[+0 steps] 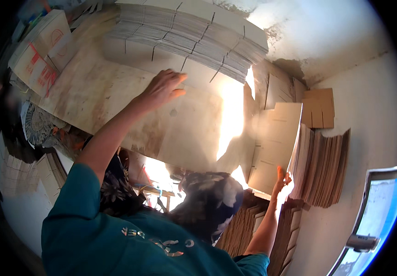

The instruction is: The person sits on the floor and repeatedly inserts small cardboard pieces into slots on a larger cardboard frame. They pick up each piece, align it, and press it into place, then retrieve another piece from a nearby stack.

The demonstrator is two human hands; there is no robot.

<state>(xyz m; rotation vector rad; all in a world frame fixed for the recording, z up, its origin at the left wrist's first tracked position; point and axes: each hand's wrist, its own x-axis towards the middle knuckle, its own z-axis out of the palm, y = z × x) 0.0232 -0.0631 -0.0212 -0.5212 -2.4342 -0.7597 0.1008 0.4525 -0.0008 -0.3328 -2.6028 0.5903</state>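
Observation:
My right hand (282,185), at the right, is closed on the lower edge of a flat slotted cardboard sheet (277,142), with the thumb on its upper face. The sheet is tilted beside a row of upright cardboard sheets (325,168). My left hand (165,88) hovers over the worktable (115,99), its fingers loosely bent and the thumb apart, holding nothing that I can see. Just beyond it, a slotted cardboard sheet (138,54) lies flat along the foot of a tall stack of slotted sheets (184,34).
A cardboard box with red print (42,53) stands at the table's far left. More cardboard sheets (242,230) stand below, right of my knees. A brown cardboard piece (318,108) leans against the right wall, near a blue-lit window (376,221). Bright sunlight crosses the table's right end.

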